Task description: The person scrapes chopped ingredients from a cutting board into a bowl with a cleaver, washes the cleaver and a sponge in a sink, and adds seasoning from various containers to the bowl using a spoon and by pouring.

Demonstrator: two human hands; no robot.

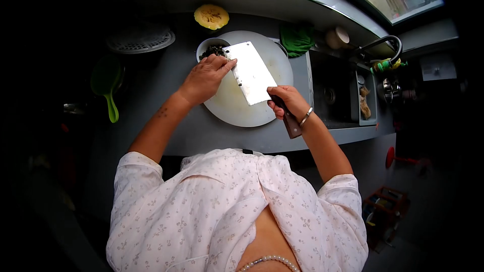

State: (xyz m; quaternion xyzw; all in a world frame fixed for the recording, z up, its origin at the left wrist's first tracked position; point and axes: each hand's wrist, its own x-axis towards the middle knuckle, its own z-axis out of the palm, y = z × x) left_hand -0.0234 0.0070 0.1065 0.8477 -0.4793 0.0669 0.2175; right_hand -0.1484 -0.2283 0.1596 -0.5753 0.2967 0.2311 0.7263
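My right hand (287,102) is closed round the dark wooden handle of a cleaver (252,73), whose wide blade lies tilted over the round white cutting board (234,111). Small dark bits cling along the blade's left edge. My left hand (205,76) is at that edge, its fingertips by a white bowl (201,49) at the board's upper left. Dark chopped food (216,50) shows in the bowl. The left fingers are bent and close together; what they pinch, if anything, is too small to make out.
Behind the board stands a cut yellow squash (212,16). A green cloth (296,40) lies near the sink (327,78) on the right, below a black faucet (396,43). To the left are a white basket (141,42) and a green ladle (108,90).
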